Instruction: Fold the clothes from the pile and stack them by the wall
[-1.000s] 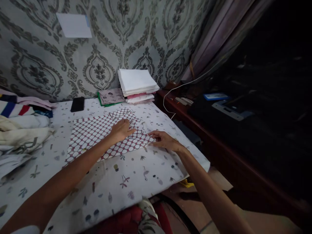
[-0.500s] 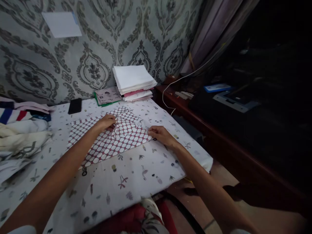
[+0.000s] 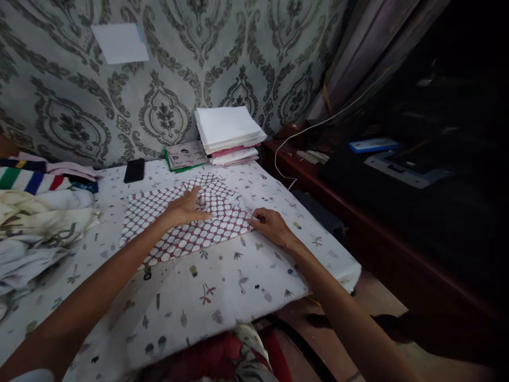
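Observation:
A white cloth with a dark and red lattice pattern (image 3: 159,207) lies spread on the table, which has a printed white cover (image 3: 175,297). Over the middle of the cloth, my left hand (image 3: 185,208) rests with thumb and fingers spread apart. At the cloth's right corner my right hand (image 3: 270,225) pinches its edge between thumb and fingers. Small creases show in the cloth near both hands. Part of its far side is hidden behind my left hand.
A stack of folded white and pink cloths (image 3: 230,130) stands by the wall, next to a folded printed cloth (image 3: 185,155). A black phone (image 3: 134,170) lies nearby. Heaped clothes (image 3: 43,223) cover the left side. A white cable (image 3: 280,167) runs along the dark wooden furniture (image 3: 338,196) at right.
My left hand has gone from a pinch on the cloth to spread fingers. The right hand keeps its hold at the corner. The whole view has shifted slightly.

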`<state>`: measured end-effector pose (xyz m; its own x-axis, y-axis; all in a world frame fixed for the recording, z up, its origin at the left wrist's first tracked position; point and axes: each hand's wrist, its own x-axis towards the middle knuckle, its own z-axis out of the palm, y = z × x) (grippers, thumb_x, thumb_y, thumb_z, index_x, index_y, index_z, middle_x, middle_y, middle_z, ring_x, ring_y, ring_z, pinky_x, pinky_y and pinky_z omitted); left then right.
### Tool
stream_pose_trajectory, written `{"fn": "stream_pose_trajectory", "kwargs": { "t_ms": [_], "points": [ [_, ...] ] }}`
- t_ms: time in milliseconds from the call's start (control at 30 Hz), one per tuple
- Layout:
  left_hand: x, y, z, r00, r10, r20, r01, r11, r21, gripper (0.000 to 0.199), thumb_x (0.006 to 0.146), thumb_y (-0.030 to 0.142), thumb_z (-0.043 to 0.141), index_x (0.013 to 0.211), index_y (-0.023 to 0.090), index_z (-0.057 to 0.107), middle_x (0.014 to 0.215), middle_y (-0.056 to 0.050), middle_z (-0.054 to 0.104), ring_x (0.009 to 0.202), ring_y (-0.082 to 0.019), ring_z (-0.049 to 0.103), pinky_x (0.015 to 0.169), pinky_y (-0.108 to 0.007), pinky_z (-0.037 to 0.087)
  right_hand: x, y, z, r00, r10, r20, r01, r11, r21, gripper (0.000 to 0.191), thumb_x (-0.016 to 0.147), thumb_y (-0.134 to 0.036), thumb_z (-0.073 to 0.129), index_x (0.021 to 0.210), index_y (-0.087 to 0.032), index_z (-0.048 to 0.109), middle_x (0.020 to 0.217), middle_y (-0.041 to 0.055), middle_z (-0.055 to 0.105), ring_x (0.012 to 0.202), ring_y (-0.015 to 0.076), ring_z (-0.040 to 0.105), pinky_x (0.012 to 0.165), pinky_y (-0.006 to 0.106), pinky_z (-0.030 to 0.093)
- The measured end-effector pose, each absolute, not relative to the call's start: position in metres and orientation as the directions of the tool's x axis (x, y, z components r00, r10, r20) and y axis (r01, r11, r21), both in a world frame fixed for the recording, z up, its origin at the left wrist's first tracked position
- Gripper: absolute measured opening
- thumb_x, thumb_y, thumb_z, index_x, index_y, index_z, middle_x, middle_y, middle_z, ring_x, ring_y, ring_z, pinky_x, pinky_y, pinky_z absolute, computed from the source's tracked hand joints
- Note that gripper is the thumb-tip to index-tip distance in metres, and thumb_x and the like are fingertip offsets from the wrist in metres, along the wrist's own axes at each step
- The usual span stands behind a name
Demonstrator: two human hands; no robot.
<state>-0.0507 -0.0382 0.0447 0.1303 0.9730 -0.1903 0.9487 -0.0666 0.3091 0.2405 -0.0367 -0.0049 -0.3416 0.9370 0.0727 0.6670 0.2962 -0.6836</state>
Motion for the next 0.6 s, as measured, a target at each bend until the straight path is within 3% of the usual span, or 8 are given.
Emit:
{"fn": "stream_pose_trajectory", "kwargs": {
  "t_ms": [133, 200, 300, 400, 500, 600],
  "points": [
    [-0.057, -0.054, 0.039, 0.041, 0.987, -0.155, 0.986, -0.015, 0.163, 0.064, 0.088, 0.033, 0.051, 0.147, 0.018, 0.032, 0.127, -0.016, 0.066, 0.114, -0.032, 0.062, 0.086, -0.038, 0.048, 0.238, -0.043, -0.001, -0.341, 0.935, 0.094, 0.717, 0.323, -0.617, 0.019, 0.081, -0.037, 0.056, 0.071, -0.021, 0.057, 0.071, -0.0001, 0.059, 0.066, 0.0158, 0.051, 0.061, 0.028, 0.035],
    [-0.064, -0.059, 0.038, -0.040, 0.990, -0.134, 0.990, 0.057, 0.129, 0.053, 0.090, 0.029, 0.046, 0.141, 0.017, 0.038, 0.113, -0.014, 0.071, 0.106, -0.031, 0.065, 0.082, -0.038, 0.048, 0.238, -0.047, 0.002, -0.346, 0.935, 0.081, 0.742, 0.326, -0.586, 0.015, 0.082, -0.034, 0.055, 0.075, -0.021, 0.059, 0.074, 0.0007, 0.062, 0.068, 0.0164, 0.054, 0.062, 0.028, 0.036],
    [-0.072, -0.065, 0.038, -0.051, 0.998, -0.036, 0.996, 0.054, 0.077, 0.047, 0.092, 0.028, 0.045, 0.137, 0.015, 0.042, 0.121, -0.017, 0.065, 0.110, -0.032, 0.062, 0.085, -0.039, 0.048, 0.236, -0.051, 0.011, -0.301, 0.949, 0.095, 0.795, 0.305, -0.524, 0.017, 0.082, -0.033, 0.059, 0.094, -0.022, 0.066, 0.089, 0.0032, 0.067, 0.074, 0.0179, 0.059, 0.065, 0.029, 0.040],
    [-0.065, -0.071, 0.035, 0.087, 0.987, 0.133, 0.993, -0.096, 0.062, 0.038, 0.095, 0.024, 0.039, 0.131, 0.014, 0.048, 0.126, -0.018, 0.059, 0.116, -0.031, 0.057, 0.093, -0.042, 0.046, 0.219, -0.050, 0.022, -0.273, 0.940, 0.205, 0.834, 0.338, -0.436, 0.028, 0.088, -0.037, 0.057, 0.109, -0.021, 0.066, 0.108, 0.0088, 0.066, 0.081, 0.0206, 0.063, 0.069, 0.031, 0.044],
    [-0.049, -0.076, 0.021, 0.311, 0.931, 0.192, 0.931, -0.339, 0.136, 0.036, 0.100, 0.029, 0.033, 0.127, 0.014, 0.051, 0.127, -0.016, 0.059, 0.120, -0.027, 0.054, 0.103, -0.041, 0.043, 0.185, -0.041, 0.027, -0.490, 0.826, 0.280, 0.740, 0.563, -0.367, 0.029, 0.096, -0.029, 0.044, 0.111, -0.018, 0.066, 0.115, 0.0119, 0.066, 0.100, 0.0239, 0.063, 0.085, 0.034, 0.048],
    [-0.041, -0.076, 0.001, 0.423, 0.895, 0.142, 0.876, -0.444, 0.188, 0.048, 0.102, 0.041, 0.032, 0.140, 0.014, 0.043, 0.148, -0.017, 0.048, 0.138, -0.025, 0.043, 0.115, -0.042, 0.033, 0.150, -0.027, 0.013, -0.677, 0.689, 0.259, 0.605, 0.721, -0.338, 0.037, 0.099, -0.022, 0.036, 0.125, -0.014, 0.061, 0.133, 0.0154, 0.061, 0.125, 0.0239, 0.054, 0.105, 0.035, 0.042]
  ]
}}
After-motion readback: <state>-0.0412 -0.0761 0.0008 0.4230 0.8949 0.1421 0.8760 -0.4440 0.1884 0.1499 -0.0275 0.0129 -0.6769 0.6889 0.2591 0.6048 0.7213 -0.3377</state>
